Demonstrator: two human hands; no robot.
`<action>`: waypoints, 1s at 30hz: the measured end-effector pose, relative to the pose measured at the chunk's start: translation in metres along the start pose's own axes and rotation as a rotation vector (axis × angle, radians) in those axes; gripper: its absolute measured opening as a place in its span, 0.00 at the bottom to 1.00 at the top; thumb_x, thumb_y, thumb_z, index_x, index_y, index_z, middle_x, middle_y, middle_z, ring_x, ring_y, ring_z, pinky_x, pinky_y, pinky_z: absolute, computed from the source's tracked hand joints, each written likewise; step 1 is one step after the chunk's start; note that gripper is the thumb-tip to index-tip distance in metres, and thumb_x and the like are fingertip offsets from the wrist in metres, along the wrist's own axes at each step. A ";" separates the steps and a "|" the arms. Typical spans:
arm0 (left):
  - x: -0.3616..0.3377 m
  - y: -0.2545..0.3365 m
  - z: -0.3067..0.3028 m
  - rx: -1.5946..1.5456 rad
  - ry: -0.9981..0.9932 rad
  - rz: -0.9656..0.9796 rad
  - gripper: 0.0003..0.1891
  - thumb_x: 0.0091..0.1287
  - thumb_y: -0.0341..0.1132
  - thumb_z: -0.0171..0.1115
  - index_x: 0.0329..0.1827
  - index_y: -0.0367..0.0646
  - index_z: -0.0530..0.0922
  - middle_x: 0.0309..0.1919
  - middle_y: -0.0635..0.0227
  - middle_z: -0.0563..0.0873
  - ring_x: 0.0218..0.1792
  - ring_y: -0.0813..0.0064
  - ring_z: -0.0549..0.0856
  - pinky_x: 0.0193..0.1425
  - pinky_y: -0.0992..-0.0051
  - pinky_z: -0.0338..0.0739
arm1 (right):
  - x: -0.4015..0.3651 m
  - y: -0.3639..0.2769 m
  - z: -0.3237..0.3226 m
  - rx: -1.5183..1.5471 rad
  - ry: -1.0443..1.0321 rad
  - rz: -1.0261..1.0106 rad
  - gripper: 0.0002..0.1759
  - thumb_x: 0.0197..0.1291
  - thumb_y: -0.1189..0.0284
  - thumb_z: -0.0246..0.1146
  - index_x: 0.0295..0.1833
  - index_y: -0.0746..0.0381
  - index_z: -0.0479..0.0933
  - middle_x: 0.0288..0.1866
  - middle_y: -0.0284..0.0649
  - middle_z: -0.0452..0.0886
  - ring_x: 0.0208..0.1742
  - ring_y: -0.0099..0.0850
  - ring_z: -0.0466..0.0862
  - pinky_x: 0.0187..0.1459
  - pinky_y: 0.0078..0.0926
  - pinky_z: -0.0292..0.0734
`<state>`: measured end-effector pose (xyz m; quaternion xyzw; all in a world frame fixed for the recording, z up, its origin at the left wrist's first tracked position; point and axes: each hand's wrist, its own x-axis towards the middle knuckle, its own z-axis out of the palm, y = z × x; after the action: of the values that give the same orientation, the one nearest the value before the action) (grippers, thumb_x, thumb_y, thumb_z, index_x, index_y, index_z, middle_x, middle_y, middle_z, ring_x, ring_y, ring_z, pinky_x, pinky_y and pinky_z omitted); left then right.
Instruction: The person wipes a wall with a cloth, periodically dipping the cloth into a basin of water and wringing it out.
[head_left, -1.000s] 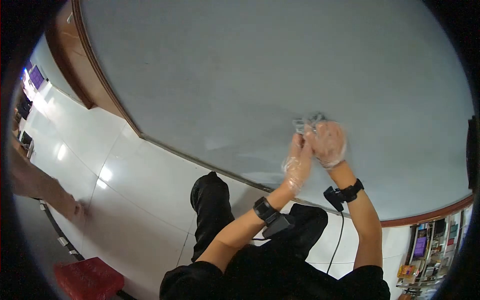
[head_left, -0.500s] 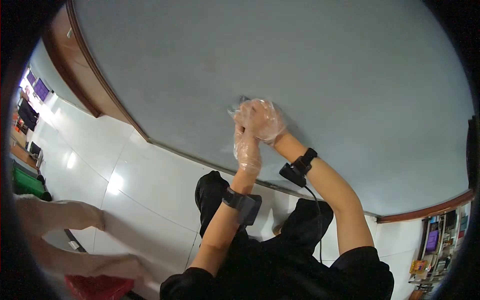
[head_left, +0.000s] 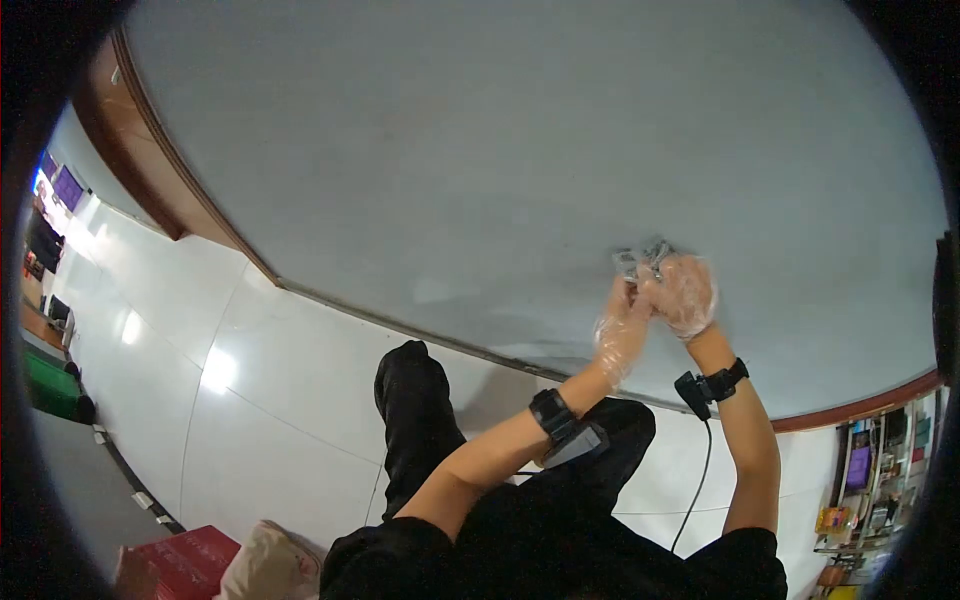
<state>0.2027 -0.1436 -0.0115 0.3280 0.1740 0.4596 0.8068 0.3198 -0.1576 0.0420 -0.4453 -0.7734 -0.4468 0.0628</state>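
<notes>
Both of my hands wear thin clear plastic gloves and meet in front of a large grey panel (head_left: 420, 160). My left hand (head_left: 625, 320) is closed, its fingertips pinching a small crumpled grey-and-white piece (head_left: 652, 254) that sticks out past the fingers. Pressed close on the right side, my right hand (head_left: 686, 292) is closed on the same piece. What kind of thing it is I cannot make out, and its lower part is hidden by the fingers. Each wrist carries a black strap with a small box; a cable hangs from the right one.
My knees in black trousers (head_left: 415, 400) are below the panel's lower edge. White floor tiles (head_left: 270, 400) spread to the left. A red bag (head_left: 190, 560) and a cream bag (head_left: 270, 565) stand at lower left, a green bin (head_left: 55, 385) farther off. Loaded shelves (head_left: 880, 480) are at right.
My hands have moved together to the right and slightly down, and the crumpled piece shows more plainly. The other person's limbs at lower left are gone from view, showing the two bags.
</notes>
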 end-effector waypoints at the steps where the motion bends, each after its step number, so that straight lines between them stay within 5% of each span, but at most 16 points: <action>1: 0.004 -0.004 -0.013 0.036 -0.025 0.036 0.11 0.71 0.35 0.50 0.49 0.39 0.66 0.40 0.66 0.75 0.41 0.79 0.75 0.46 0.76 0.74 | -0.002 -0.003 0.009 0.063 0.004 -0.007 0.14 0.55 0.60 0.62 0.46 0.51 0.74 0.38 0.36 0.75 0.41 0.35 0.73 0.34 0.36 0.69; 5: -0.002 -0.005 -0.046 -0.105 0.052 0.144 0.16 0.71 0.38 0.51 0.57 0.40 0.65 0.45 0.66 0.74 0.47 0.77 0.75 0.53 0.74 0.72 | 0.006 -0.036 0.046 -0.063 0.088 0.001 0.15 0.55 0.58 0.61 0.46 0.52 0.74 0.39 0.36 0.76 0.43 0.36 0.74 0.38 0.37 0.69; 6: 0.005 -0.034 -0.074 0.278 0.067 0.349 0.17 0.71 0.40 0.50 0.60 0.44 0.66 0.56 0.68 0.74 0.55 0.77 0.73 0.58 0.75 0.69 | 0.021 -0.045 0.044 0.021 -0.051 -0.039 0.15 0.55 0.59 0.60 0.46 0.52 0.75 0.40 0.36 0.76 0.44 0.36 0.74 0.41 0.38 0.70; 8: -0.005 0.011 -0.073 0.086 0.109 0.227 0.18 0.70 0.40 0.52 0.60 0.45 0.66 0.55 0.69 0.74 0.54 0.77 0.74 0.57 0.75 0.69 | 0.048 -0.060 0.050 0.106 -0.189 -0.072 0.15 0.55 0.59 0.60 0.46 0.53 0.75 0.42 0.36 0.76 0.46 0.36 0.75 0.43 0.38 0.71; 11: -0.008 0.044 -0.101 -0.067 0.222 0.060 0.20 0.67 0.40 0.55 0.61 0.47 0.67 0.53 0.71 0.75 0.52 0.79 0.74 0.56 0.77 0.69 | 0.084 -0.093 0.059 0.140 -0.038 -0.098 0.09 0.52 0.63 0.59 0.38 0.50 0.76 0.37 0.33 0.77 0.35 0.32 0.76 0.34 0.34 0.71; 13: -0.009 0.061 -0.107 -0.070 0.333 0.015 0.19 0.66 0.39 0.56 0.58 0.47 0.68 0.48 0.73 0.76 0.49 0.81 0.75 0.54 0.78 0.70 | 0.101 -0.111 0.058 0.472 -0.112 0.127 0.13 0.53 0.64 0.59 0.46 0.51 0.74 0.46 0.36 0.75 0.51 0.36 0.75 0.49 0.37 0.73; 15: -0.017 0.068 -0.125 0.011 0.270 0.037 0.19 0.66 0.40 0.57 0.57 0.46 0.69 0.49 0.73 0.76 0.49 0.81 0.75 0.54 0.78 0.70 | 0.107 -0.120 0.060 0.416 -0.099 0.033 0.12 0.55 0.64 0.58 0.46 0.50 0.74 0.45 0.35 0.75 0.50 0.36 0.75 0.49 0.35 0.73; 17: -0.018 0.069 -0.138 0.090 0.213 0.051 0.18 0.66 0.41 0.57 0.56 0.45 0.69 0.49 0.73 0.76 0.49 0.81 0.75 0.54 0.79 0.70 | 0.107 -0.125 0.062 0.510 -0.242 0.272 0.13 0.55 0.65 0.59 0.47 0.52 0.73 0.43 0.37 0.76 0.50 0.37 0.75 0.49 0.37 0.73; 22: -0.038 0.085 -0.122 0.311 0.160 0.011 0.23 0.67 0.49 0.56 0.57 0.43 0.67 0.50 0.70 0.74 0.51 0.78 0.74 0.58 0.73 0.68 | 0.085 -0.124 0.023 0.797 -0.060 0.750 0.18 0.55 0.64 0.60 0.51 0.57 0.71 0.49 0.43 0.76 0.51 0.42 0.76 0.51 0.40 0.71; 24: -0.046 0.090 -0.115 0.315 0.140 -0.009 0.24 0.67 0.50 0.56 0.58 0.44 0.67 0.51 0.70 0.74 0.52 0.77 0.73 0.58 0.72 0.68 | 0.075 -0.129 0.013 1.273 0.020 1.160 0.24 0.58 0.60 0.59 0.57 0.60 0.68 0.52 0.49 0.74 0.53 0.43 0.75 0.54 0.37 0.69; 25: -0.047 0.092 -0.110 0.314 0.132 -0.030 0.25 0.66 0.51 0.56 0.58 0.44 0.66 0.52 0.70 0.73 0.53 0.76 0.72 0.58 0.71 0.67 | 0.072 -0.131 0.002 1.262 -0.069 1.388 0.29 0.60 0.57 0.59 0.62 0.61 0.64 0.54 0.49 0.73 0.56 0.42 0.73 0.57 0.35 0.67; 30: -0.053 0.099 -0.086 0.339 -0.015 -0.197 0.26 0.65 0.51 0.58 0.59 0.45 0.66 0.54 0.69 0.72 0.55 0.75 0.71 0.57 0.72 0.67 | 0.047 -0.131 -0.011 2.004 0.259 1.612 0.34 0.60 0.50 0.59 0.63 0.63 0.64 0.59 0.40 0.69 0.58 0.32 0.71 0.60 0.31 0.65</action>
<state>0.0633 -0.1210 -0.0073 0.4441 0.2739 0.3401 0.7824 0.1911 -0.1631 -0.0119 -0.4965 -0.2724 0.4485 0.6915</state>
